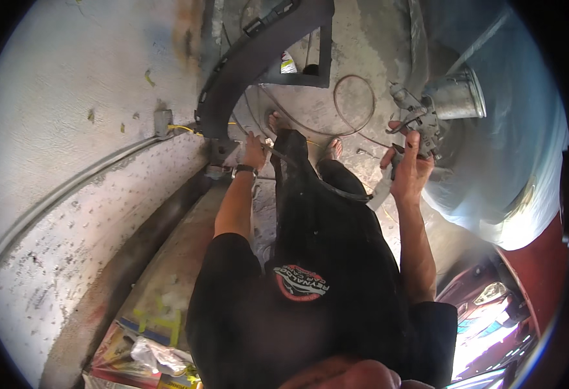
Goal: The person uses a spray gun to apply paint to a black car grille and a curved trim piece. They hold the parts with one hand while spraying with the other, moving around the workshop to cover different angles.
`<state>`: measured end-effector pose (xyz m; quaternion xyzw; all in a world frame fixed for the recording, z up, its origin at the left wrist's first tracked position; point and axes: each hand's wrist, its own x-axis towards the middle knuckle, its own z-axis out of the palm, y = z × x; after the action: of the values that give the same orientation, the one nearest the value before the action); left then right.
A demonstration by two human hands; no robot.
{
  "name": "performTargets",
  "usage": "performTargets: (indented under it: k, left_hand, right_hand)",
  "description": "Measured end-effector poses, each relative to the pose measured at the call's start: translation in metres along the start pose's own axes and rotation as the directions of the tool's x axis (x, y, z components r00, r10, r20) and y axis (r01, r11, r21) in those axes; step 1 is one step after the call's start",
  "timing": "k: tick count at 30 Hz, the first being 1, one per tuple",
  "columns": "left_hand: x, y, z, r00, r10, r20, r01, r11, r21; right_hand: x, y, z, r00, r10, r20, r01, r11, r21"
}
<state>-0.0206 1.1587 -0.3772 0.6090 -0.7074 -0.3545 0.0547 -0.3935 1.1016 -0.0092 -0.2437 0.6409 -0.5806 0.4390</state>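
Note:
My right hand (412, 162) is wrapped round the grip of a grey, paint-stained spray gun (419, 120), held out to my right. The gun's metal cup (458, 94) points to the right. From its handle a dark air hose (330, 186) sags across my front to my left hand (254, 153). My left fingers appear closed on that hose, though they are partly hidden. Just past this hand is the lower end of a long, curved dark car trim piece (229, 81), which rises toward the far side.
A thin hose loops (354, 104) over the concrete floor near my feet. On the left runs a rough wall (103, 194) with a pipe. Plastic sheeting (511, 149) hangs at right, above a shiny red car panel (492, 318). A paper-covered surface (161, 305) lies at lower left.

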Motion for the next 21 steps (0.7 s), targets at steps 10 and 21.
performTargets:
  k: [10,21]
  left_hand:
    - [0.017,-0.029,0.057,0.905,-0.361,-0.224,0.311,0.922,-0.231]
    - [0.069,0.007,0.127,0.787,-0.616,-0.046,0.512,0.692,-0.509]
  right_hand:
    - [0.003,0.046,0.039,0.976,-0.012,0.218,0.024,0.998,-0.051]
    - [0.020,0.069,0.058,0.934,-0.147,0.327,0.127,0.989,0.081]
